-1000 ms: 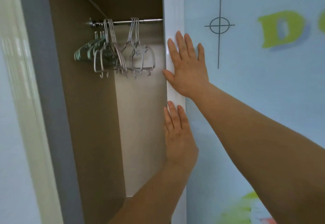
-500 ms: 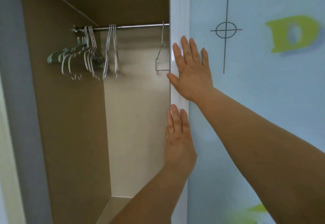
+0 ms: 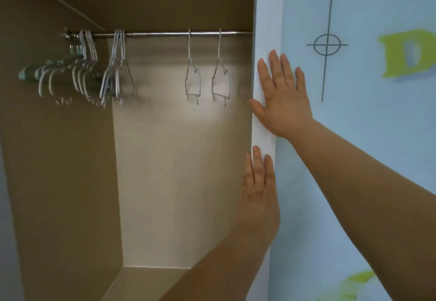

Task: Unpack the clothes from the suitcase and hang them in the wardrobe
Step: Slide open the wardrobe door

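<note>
Palms press the upright white edge of the pale-blue wardrobe door (image 3: 267, 17), right hand (image 3: 283, 97) above left hand (image 3: 258, 182), each grip spread flat, clasping nothing; bare wire hangers (image 3: 193, 81) hang frame-left, clothes unseen.

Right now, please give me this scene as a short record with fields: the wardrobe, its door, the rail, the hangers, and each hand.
wardrobe: open; brown side wall, pale back wall
door: pale blue with a white edge, at the right of the opening
rail: metal, across the top
hangers: a bunch at the left end, two single ones further right, all bare
right hand: flat on the door edge, fingers straight
left hand: flat on the door edge, below the right hand
</note>
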The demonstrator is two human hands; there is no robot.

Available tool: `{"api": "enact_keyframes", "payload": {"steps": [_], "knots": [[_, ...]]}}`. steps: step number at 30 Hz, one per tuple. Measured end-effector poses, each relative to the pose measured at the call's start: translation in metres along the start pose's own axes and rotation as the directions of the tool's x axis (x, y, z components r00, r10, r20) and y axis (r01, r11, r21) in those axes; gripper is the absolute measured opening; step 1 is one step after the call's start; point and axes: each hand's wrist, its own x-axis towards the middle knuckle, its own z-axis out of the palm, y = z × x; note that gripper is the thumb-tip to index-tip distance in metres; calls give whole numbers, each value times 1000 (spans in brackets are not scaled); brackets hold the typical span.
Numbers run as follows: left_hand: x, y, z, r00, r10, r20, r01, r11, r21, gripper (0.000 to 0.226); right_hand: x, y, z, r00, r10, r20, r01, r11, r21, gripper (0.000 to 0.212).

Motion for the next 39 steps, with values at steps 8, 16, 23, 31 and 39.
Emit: {"api": "enact_keyframes", "payload": {"steps": [8,16,23,31,39], "knots": [[5,38,8,998,57,29,-56,997,-47,94,-12,39,1,999,37,9,-37,999,-6,74],[7,67,7,992,112,55,-110,993,-45,94,-21,71,-2,996,79,32,-78,997,-13,73],[11,87,16,982,186,17,-185,982,-34,84,-29,94,0,990,135,31,-134,990,-37,73],[13,95,25,976,217,-12,-217,973,-74,83,-30,103,4,991,135,16,-135,991,-8,74],[17,79,11,940,337,54,-318,922,-222,82,-30,100,4,987,163,-3,-163,987,-2,73]]}}
